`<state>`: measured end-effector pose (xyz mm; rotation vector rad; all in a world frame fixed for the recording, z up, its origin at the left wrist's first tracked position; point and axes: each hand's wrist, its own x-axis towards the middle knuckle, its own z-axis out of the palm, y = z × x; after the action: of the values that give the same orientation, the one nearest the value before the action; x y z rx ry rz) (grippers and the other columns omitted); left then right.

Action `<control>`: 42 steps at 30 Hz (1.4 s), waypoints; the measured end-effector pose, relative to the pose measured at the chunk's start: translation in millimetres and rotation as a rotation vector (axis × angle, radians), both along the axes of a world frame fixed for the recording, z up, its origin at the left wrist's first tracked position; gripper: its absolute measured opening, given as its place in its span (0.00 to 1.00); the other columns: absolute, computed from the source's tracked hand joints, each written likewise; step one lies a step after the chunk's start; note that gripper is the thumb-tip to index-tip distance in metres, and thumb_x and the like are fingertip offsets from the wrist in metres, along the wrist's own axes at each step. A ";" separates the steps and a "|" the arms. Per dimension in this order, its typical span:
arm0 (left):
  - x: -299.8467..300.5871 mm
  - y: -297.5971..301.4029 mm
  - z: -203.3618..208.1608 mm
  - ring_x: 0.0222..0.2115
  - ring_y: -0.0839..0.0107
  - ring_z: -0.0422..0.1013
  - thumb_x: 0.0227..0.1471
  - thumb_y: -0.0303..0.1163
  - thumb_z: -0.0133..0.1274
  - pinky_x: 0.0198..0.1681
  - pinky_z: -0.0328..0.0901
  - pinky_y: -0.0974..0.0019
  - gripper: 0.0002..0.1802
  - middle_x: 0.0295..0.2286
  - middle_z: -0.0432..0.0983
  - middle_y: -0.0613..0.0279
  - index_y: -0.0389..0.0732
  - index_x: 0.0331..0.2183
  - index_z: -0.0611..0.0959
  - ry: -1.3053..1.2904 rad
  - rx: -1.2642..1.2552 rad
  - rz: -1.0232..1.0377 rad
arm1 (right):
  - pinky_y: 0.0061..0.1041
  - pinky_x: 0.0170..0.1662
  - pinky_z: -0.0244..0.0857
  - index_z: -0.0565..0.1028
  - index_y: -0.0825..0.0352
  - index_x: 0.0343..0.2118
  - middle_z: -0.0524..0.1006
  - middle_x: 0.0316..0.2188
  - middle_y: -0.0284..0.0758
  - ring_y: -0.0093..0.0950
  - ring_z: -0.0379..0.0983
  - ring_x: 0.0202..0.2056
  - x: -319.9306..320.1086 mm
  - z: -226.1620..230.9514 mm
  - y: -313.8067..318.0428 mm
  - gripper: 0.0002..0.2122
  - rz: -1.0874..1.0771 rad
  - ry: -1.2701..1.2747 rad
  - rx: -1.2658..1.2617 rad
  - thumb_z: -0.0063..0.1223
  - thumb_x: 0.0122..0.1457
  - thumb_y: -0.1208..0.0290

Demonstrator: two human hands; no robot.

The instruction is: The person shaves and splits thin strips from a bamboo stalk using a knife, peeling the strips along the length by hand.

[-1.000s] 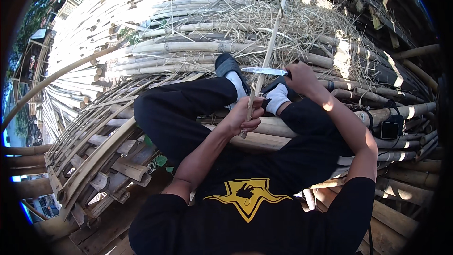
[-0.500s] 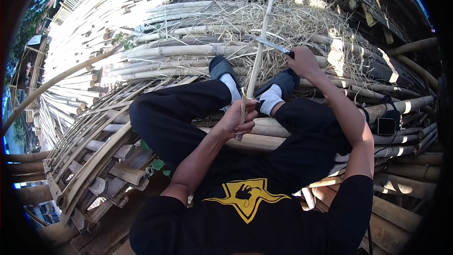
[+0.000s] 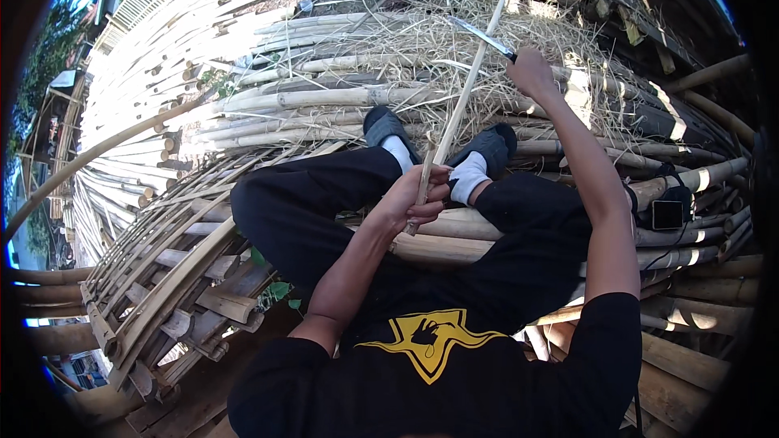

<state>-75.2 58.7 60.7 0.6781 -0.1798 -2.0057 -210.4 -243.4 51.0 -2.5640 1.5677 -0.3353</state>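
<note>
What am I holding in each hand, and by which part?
Your left hand holds a long pale strip near its lower end, alongside a short stick; your right hand holds a knife by its dark handle.

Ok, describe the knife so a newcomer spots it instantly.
Start at the straw beyond the dark sandals. There, in the right grip, the knife appears slantwise across a long pale strip. Its shiny metal blade sets it apart from the tan strip and straw.

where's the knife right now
In the head view, the knife is in the upper part, right of centre, held in the right hand, its blade appearing to cross the long bamboo strip.
</note>
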 end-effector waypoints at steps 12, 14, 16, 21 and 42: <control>-8.6 18.6 -1.8 0.01 0.81 0.46 0.56 0.39 0.37 0.01 0.43 0.76 0.17 0.07 0.49 0.71 0.48 0.17 0.60 -0.117 0.091 0.061 | 0.38 0.31 0.69 0.75 0.67 0.23 0.74 0.18 0.43 0.40 0.75 0.25 9.2 14.6 84.8 0.08 0.737 0.192 -0.007 0.51 0.43 0.67; -7.9 31.9 -2.1 0.01 0.81 0.46 0.56 0.38 0.38 0.01 0.42 0.77 0.17 0.07 0.49 0.72 0.49 0.17 0.60 -0.142 0.033 0.039 | 0.38 0.30 0.69 0.76 0.67 0.25 0.75 0.20 0.45 0.41 0.75 0.25 -23.3 9.8 -24.5 0.10 0.391 0.147 -0.081 0.50 0.46 0.66; -8.6 28.9 6.9 0.01 0.82 0.46 0.56 0.37 0.38 0.02 0.41 0.77 0.17 0.08 0.48 0.72 0.49 0.17 0.60 -0.120 0.092 0.008 | 0.38 0.41 0.67 0.76 0.72 0.33 0.76 0.34 0.49 0.41 0.74 0.40 -76.2 34.0 -104.8 0.16 -0.611 -0.334 0.138 0.47 0.49 0.62; -11.2 19.5 -3.3 0.02 0.82 0.47 0.56 0.39 0.39 0.02 0.42 0.77 0.15 0.09 0.50 0.72 0.46 0.20 0.62 -0.047 0.007 -0.025 | 0.39 0.37 0.65 0.74 0.72 0.29 0.75 0.25 0.50 0.45 0.74 0.32 -75.8 33.9 -29.9 0.17 -0.107 -0.009 0.128 0.47 0.52 0.59; -15.3 -11.7 -44.8 0.04 0.82 0.49 0.53 0.35 0.35 0.03 0.48 0.78 0.09 0.14 0.55 0.69 0.42 0.28 0.68 0.121 0.033 0.032 | 0.14 0.12 0.39 0.69 0.65 0.26 0.60 0.13 0.21 0.11 0.50 0.10 1.0 -27.4 171.2 0.11 -0.081 -0.918 1.302 0.52 0.57 0.62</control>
<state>-90.4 46.9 16.0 0.5749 -0.0637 -2.0159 -209.4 -72.2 23.6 -1.0778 0.9475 -0.2753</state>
